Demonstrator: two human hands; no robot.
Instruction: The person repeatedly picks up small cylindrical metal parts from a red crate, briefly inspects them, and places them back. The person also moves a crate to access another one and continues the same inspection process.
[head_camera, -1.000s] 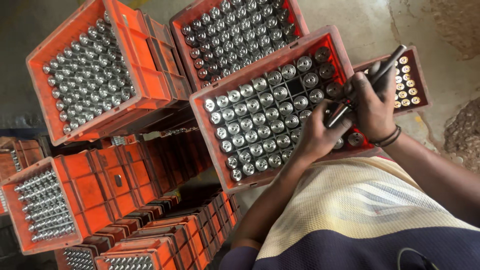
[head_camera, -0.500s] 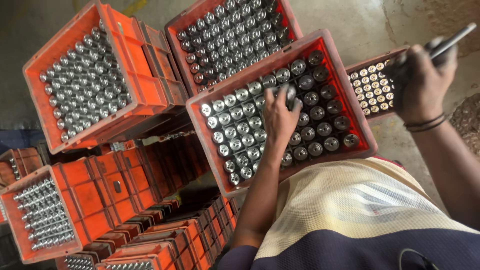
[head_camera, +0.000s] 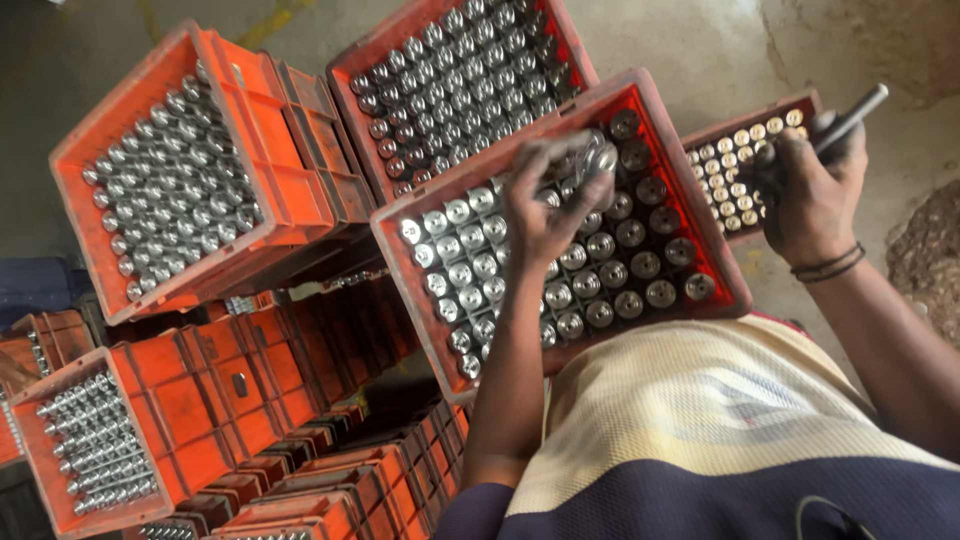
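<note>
Bare concrete floor (head_camera: 690, 50) lies under a stack of orange crates, and we look down on them from the head camera. Our left hand (head_camera: 545, 205) sits over the nearest crate (head_camera: 640, 95), fingers curled about what appears to be one shiny metal pin (head_camera: 598, 160) drawn partly up out of the rows; blur hides the exact grip, so we hedge on whether one piece or two are in it. That pin lies at the fingertips, on the far side of the palm, its long axis running up toward us like the upright pins (head_camera: 600, 280) packed around it. Our right hand (head_camera: 812, 190) is well apart to the right, closed around a dark rod (head_camera: 850, 118) whose long axis slants up and right, over a smaller brown tray (head_camera: 812, 100) of brass-coloured caps (head_camera: 745, 150). The left hand is plainly the nearer one to the crate's pins. Outward, two more full crates stand beyond (head_camera: 455, 80) and to the left (head_camera: 170, 170), with another lower down (head_camera: 95, 450). Against the picture half a second ago, the left hand has shifted rightward along the rows and lifted its fingers round the pin, while the right hand has dropped slightly and kept its rod.
</note>
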